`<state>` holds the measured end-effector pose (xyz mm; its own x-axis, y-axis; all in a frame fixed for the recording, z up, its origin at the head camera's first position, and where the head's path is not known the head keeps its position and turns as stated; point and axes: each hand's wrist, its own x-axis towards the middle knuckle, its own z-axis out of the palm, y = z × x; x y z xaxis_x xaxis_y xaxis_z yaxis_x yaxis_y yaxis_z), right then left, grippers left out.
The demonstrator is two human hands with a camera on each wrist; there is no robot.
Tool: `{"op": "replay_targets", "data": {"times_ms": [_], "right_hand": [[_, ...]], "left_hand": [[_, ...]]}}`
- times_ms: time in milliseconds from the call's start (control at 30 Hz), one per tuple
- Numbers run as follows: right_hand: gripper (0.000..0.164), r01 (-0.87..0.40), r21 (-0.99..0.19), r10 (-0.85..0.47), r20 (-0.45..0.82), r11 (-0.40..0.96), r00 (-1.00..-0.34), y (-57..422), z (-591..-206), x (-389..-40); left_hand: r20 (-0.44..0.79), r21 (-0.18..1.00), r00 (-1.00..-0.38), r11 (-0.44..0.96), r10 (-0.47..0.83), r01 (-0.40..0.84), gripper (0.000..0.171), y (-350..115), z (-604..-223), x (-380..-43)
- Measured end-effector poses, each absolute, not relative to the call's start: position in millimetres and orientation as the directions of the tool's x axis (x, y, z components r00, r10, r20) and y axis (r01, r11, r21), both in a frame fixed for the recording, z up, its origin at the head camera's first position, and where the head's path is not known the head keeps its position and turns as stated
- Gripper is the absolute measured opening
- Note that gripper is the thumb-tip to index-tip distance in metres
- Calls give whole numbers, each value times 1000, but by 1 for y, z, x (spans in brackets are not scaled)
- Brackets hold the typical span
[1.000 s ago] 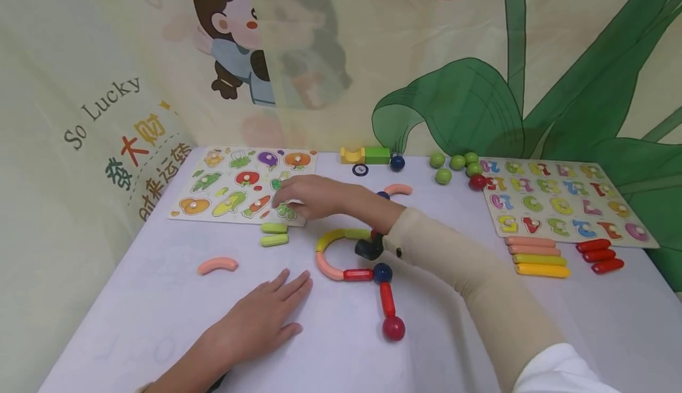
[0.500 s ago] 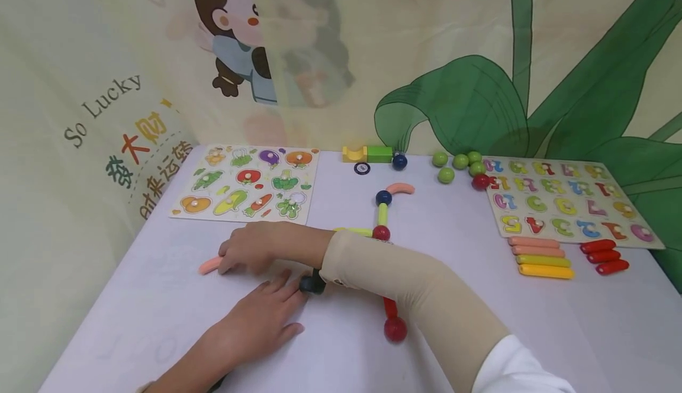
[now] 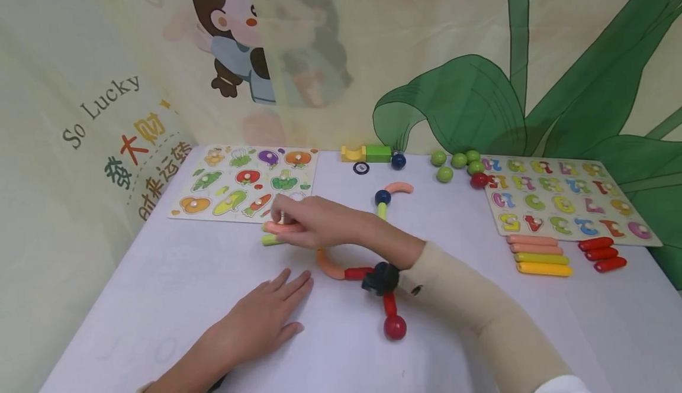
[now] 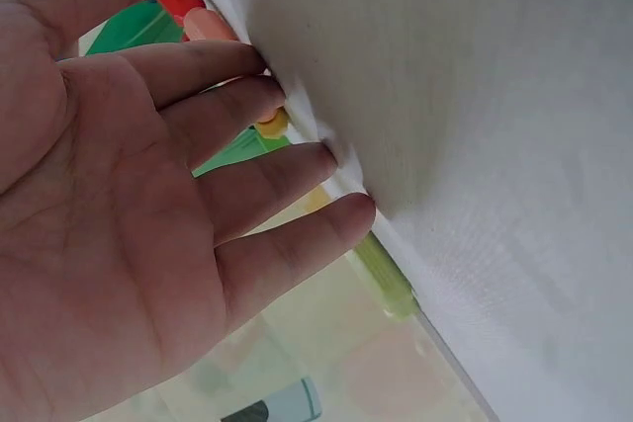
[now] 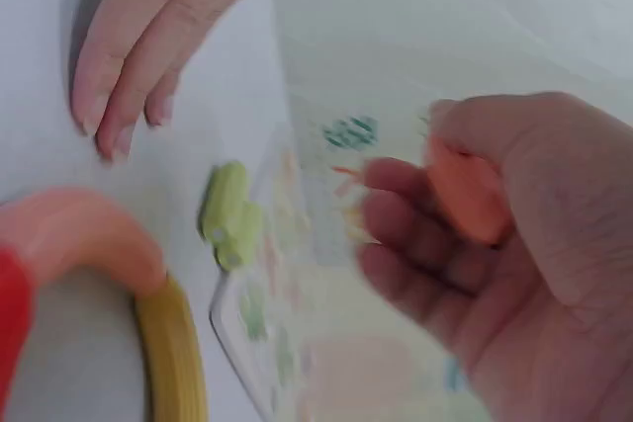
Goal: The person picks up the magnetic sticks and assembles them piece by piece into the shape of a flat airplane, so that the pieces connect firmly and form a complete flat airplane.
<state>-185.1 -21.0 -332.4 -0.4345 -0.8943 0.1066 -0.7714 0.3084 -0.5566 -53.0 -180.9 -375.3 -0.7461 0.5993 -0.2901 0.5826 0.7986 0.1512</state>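
My right hand (image 3: 325,221) pinches a curved pink stick (image 5: 470,195) between thumb and fingers, over two short green sticks (image 5: 226,207) at the front edge of the vegetable puzzle board (image 3: 199,215). My left hand (image 3: 263,319) rests palm down on the table, fingers straight and spread. To its right lies a chain of toy sticks and balls: a curved pink piece (image 3: 330,267), a red stick (image 3: 358,273) and a red ball (image 3: 395,327) at the near end. A yellow curved piece (image 5: 170,343) joins it in the right wrist view. My right wrist and its camera hide the chain's middle.
Beyond the arm, a blue ball (image 3: 382,197) joins a green stick and a curved pink stick (image 3: 399,187). Green balls (image 3: 444,174), a red ball (image 3: 478,180) and a number puzzle board (image 3: 647,236) are back right, with straight sticks (image 3: 543,269) before it. Yellow and green blocks (image 3: 378,154) stand behind.
My right hand has moved from the puzzle board to the left, picked up the curved pink stick there, and come back right with it to the green sticks. The left hand has stayed still.
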Motion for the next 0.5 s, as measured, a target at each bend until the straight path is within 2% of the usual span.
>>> {"op": "replay_targets", "data": {"times_ms": [100, 200, 367, 500], "right_hand": [[25, -645, -716, -879, 92, 267, -467, 28, -337, -176], [23, -562, -784, -869, 58, 265, -491, 75, -346, -161], [19, -461, -787, -838, -124, 409, -532, 136, -361, -128], [16, -393, -779, -810, -236, 488, -538, 158, -372, -103]], "left_hand": [[-325, 154, -750, 814, 577, 560, 71, -179, -375, -54], [-339, 162, -751, 821, 567, 547, 72, -177, -375, -54], [-334, 163, -751, 820, 569, 548, 72, -177, -373, -52], [-330, 157, -754, 820, 568, 550, 72, -177, -372, -53]]}}
